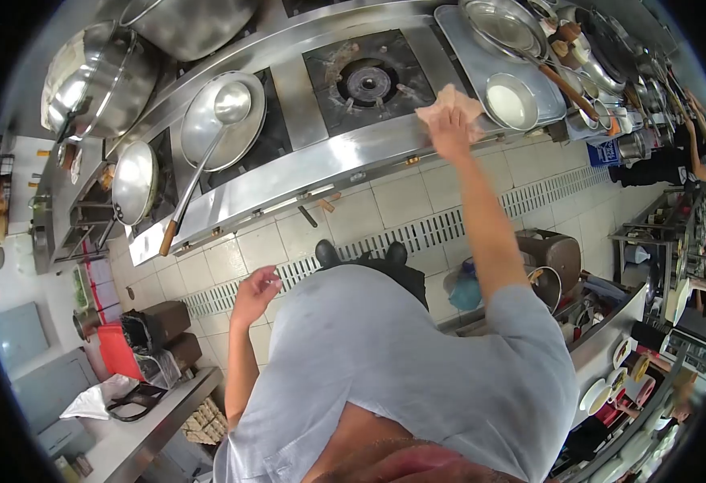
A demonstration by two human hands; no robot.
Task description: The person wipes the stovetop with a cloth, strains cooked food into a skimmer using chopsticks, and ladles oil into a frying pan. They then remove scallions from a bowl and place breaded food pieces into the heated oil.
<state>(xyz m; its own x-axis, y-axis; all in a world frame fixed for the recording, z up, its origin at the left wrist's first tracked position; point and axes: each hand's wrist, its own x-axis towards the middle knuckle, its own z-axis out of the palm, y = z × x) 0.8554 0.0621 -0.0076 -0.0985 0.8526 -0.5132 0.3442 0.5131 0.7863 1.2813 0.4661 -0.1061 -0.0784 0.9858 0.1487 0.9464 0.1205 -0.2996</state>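
Two hands are out over the kitchen, one busy and one not. The right hand point(451, 135) has its fingers bent and close together, holding a pink cloth point(450, 97) down on the shiny front part of the stove point(329, 163). The cloth is between the round burner point(369, 83) and the white-filled bowl point(511, 102) on the tray point(459, 50). The left hand point(258, 296) is low, near the body and over the floor point(250, 251), with its fingers softly curled and nothing I can see in it

The cloth is out and down on the metal, so I think the work is going on now. The front metal looks shiny, but shine does not tell me which bits are done. Brown marks sit around the burner, so that part looks not done. I can't tell how much is left in all

The cloth is all bunched up. One corner points away from the person, to the back of the stove, and one side sticks out toward the burner. It looks about as wide as it is long, so I can't tell its long way for sure
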